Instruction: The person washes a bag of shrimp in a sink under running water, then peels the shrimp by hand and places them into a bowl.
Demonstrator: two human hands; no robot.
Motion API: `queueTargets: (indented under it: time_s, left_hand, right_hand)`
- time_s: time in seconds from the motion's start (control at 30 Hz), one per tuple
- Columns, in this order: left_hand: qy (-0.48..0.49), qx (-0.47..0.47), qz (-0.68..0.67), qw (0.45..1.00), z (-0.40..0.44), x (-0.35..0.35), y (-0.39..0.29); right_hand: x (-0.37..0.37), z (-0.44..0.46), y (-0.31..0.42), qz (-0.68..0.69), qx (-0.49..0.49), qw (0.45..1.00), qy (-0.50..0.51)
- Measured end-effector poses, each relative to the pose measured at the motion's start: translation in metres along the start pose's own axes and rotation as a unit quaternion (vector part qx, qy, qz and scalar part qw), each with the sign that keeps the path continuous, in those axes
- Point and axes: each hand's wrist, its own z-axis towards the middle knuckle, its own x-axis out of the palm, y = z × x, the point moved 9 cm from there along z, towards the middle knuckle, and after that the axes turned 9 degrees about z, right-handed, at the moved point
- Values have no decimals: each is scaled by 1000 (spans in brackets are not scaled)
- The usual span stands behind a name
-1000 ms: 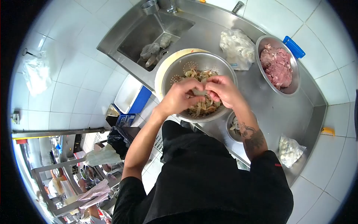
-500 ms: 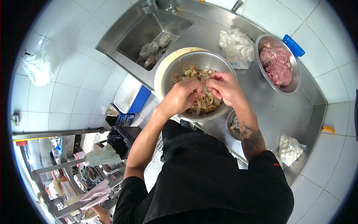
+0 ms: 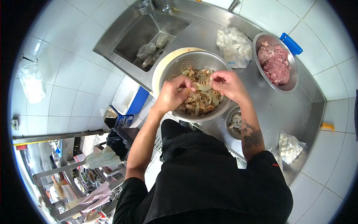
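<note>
A metal colander (image 3: 175, 67) holds a pile of shrimp and shells (image 3: 203, 100) and rests on a round yellowish board (image 3: 158, 72). Over the left part of the pile is my left hand (image 3: 174, 92), its fingers bent and closed on something too small to make out. My right hand (image 3: 228, 86) is over the colander's right side, thumb and fingers pinched on a small pale piece I cannot make out clearly. Beside the colander, below my right hand, a small metal bowl (image 3: 227, 128) holds greyish peeled shrimp (image 3: 236, 121).
A bowl (image 3: 257, 61) of raw pink meat (image 3: 275, 63) stands at the right, near a bag of white pieces (image 3: 234, 46). Another bag (image 3: 290, 147) lies lower right. The sink (image 3: 130, 43) is upper left. A blue cooler (image 3: 137, 100) stands below it.
My hands have moved apart, the left one leftward and the right one slightly rightward. More of the shrimp pile shows between them. The whole view has shifted slightly.
</note>
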Motion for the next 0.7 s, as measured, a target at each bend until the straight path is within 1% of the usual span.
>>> queueTargets:
  time_s: [0.03,0.07,0.13,0.17,0.2,0.27,0.3,0.4,0.43,0.5,0.53,0.57,0.6,0.67,0.7]
  left_hand:
    - [-7,-20,-9,1000,1,-1,4]
    - [-42,-42,-101,993,1,-4,13]
    - [-109,-80,-281,950,5,-5,43]
    - [-107,-101,-253,956,6,-9,57]
    - [-71,-94,-205,972,10,-4,54]
    - [-1,-81,-109,991,11,6,46]
    - [33,-91,-104,990,10,14,35]
    - [55,-33,-98,993,14,36,31]
    - [39,-47,-64,996,16,35,33]
    - [54,-127,-90,986,15,38,41]
    - [60,-167,-102,979,14,39,46]
    - [68,-212,-168,960,11,43,52]
    - [61,-225,-220,947,10,44,57]
    - [45,-249,-320,913,8,47,68]
    - [43,-259,-329,907,9,47,71]
  right_hand:
    - [1,0,-1,-16,-9,1000,10]
    - [1,1,-3,-32,-18,999,21]
    - [1,2,-6,-81,-43,995,29]
    - [-1,2,-7,-114,-57,992,26]
    - [0,1,-3,-147,-70,986,22]
    - [2,-1,-5,-99,-43,994,7]
    - [6,0,-3,-74,-30,997,2]
    - [15,7,-1,-70,-2,998,-7]
    - [18,9,1,-63,-16,998,-8]
    - [20,10,4,-47,-43,998,-12]
    - [20,10,12,-91,-102,990,-8]
    - [22,10,18,-135,-161,978,-3]
    - [26,7,27,-178,-219,959,3]
    - [31,-1,36,-208,-277,938,23]
    - [34,-6,41,-223,-306,925,32]
